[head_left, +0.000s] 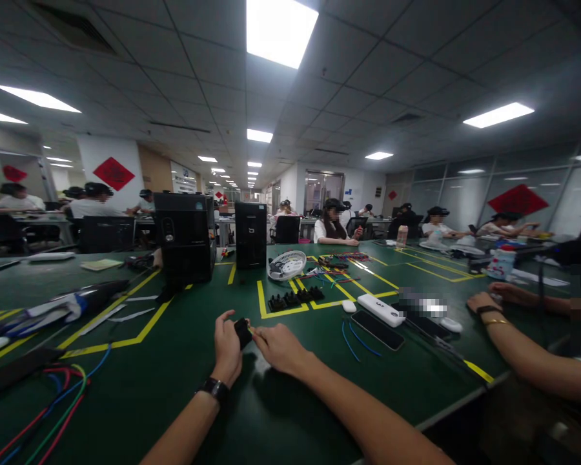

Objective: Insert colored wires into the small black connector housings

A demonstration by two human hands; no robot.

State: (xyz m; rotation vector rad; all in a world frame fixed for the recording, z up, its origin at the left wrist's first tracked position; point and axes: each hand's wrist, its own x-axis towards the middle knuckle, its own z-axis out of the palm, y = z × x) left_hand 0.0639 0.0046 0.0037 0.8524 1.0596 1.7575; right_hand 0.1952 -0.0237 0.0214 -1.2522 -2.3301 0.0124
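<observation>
My left hand (228, 345) is closed around a small black block-shaped part (243, 332), held up above the green table. From the right, my right hand (278, 347) meets it, with thumb and index finger pinched at the part's side. A tiny yellow-green piece shows at those fingertips, too small to name. Just beyond my hands, several similar black parts (295, 298) stand in a row inside a yellow-taped area. Two short blue wires (351, 341) lie to the right of my right hand.
Two black computer cases (184, 239) stand at the back left. A white basket (287, 265) lies near bundled wires (339, 261). Phones (377, 330) and a white power bank (380, 310) lie to the right, near another person's arm (513, 342). Loose coloured wires (72, 394) lie front left.
</observation>
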